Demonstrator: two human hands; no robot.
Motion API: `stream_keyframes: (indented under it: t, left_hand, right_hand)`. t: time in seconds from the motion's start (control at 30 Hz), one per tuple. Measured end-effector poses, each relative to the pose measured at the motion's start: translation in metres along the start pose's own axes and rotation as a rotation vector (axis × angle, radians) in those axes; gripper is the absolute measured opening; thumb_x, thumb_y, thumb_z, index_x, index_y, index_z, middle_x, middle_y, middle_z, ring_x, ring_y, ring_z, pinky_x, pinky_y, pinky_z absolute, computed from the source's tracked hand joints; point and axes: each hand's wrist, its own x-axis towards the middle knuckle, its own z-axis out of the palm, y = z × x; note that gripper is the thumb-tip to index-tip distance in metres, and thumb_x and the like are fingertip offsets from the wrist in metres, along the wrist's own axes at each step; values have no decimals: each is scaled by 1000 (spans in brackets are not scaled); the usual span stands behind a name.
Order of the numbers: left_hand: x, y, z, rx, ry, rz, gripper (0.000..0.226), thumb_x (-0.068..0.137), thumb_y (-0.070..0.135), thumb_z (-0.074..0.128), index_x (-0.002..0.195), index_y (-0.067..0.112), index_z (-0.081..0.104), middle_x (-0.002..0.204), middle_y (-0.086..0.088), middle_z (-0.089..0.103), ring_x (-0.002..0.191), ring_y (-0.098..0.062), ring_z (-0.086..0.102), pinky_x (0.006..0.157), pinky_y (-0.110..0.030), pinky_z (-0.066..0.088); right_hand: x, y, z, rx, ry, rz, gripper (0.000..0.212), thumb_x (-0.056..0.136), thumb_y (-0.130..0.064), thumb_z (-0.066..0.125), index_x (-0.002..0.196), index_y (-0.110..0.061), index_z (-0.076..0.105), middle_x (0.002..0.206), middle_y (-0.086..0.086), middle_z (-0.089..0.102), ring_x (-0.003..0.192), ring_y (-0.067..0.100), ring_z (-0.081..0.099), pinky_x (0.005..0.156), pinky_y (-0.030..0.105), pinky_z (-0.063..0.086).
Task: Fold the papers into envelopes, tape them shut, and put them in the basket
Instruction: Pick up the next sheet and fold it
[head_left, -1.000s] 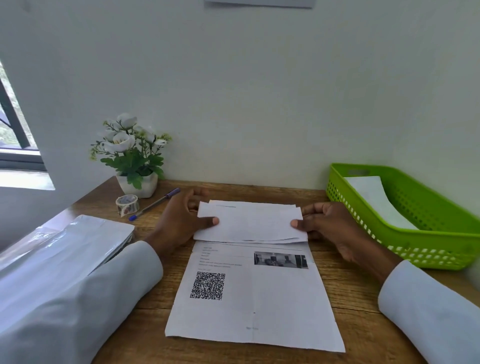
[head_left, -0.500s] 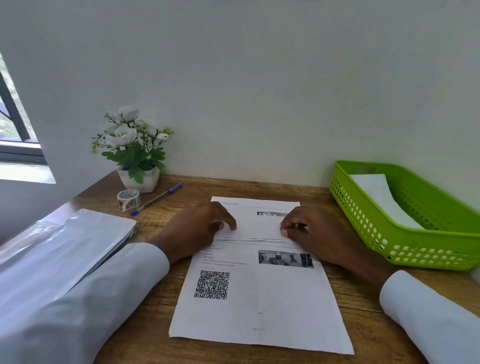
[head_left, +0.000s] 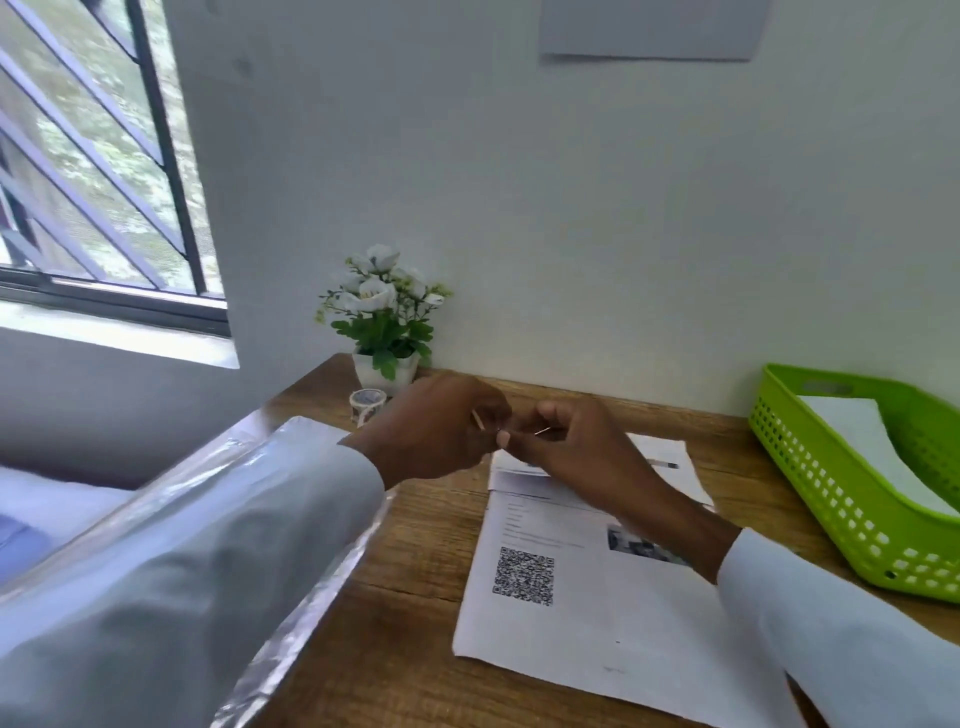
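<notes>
A printed paper (head_left: 597, 597) with a QR code lies flat on the wooden desk (head_left: 426, 545), its top part creased. My left hand (head_left: 436, 431) and my right hand (head_left: 571, 447) are raised together just above the sheet's top left corner. Their fingers are curled and the fingertips meet. A thin pale sliver (head_left: 478, 420) shows between them; what it is cannot be made out. The green basket (head_left: 831, 499) stands at the right with a white folded paper (head_left: 852, 441) inside. A tape roll (head_left: 368, 402) sits behind my left hand.
A potted white-flower plant (head_left: 387, 322) stands against the wall behind the tape. A shiny plastic packet (head_left: 291, 519) lies on the desk's left edge under my left sleeve. The window (head_left: 93, 156) is at the far left.
Both hands have lifted off the paper's crease and come together in the air. The view has swung up and to the left. The sheet lies where it was.
</notes>
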Motion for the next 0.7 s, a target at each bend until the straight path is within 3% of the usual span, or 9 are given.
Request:
stream_keyframes:
  t: [0.07,0.23,0.4,0.57,0.7]
  left_hand:
    - [-16,-12,-12,8,47,-55,12,84,24,68,94,25,74,91,8,74,83,-9,68,76,-33,57]
    - [-71,-60,-35,-29,109,-236,7,80,33,71,86,30,75,81,11,73,73,-7,68,70,-35,57]
    - [-113,-94,-48,-29,168,-425,6,81,32,75,83,26,77,85,9,75,76,-8,70,75,-35,58]
    - [-138,-105,-47,125,162,-631,46,70,65,71,103,32,68,112,8,66,102,-15,61,84,-30,48]
    - [-139,-102,-43,260,58,-683,65,65,76,65,114,35,59,125,5,60,114,-22,56,91,-34,47]
  right_hand:
    - [7,-12,24,134,-31,39,11,85,-24,75,91,-15,76,87,3,77,79,19,71,80,37,57]
    - [20,-38,88,299,-150,91,15,87,-15,73,97,-4,73,82,7,71,72,10,65,69,25,56]
    - [22,-52,131,224,-175,136,13,84,-18,76,94,-11,73,87,9,75,80,20,72,78,37,61]
    - [17,-57,148,142,-159,134,13,80,-15,79,92,-14,73,85,5,74,80,18,72,71,29,61]
    - [11,-56,154,94,-94,134,16,78,-14,80,93,-16,73,84,0,73,81,13,71,73,29,61]
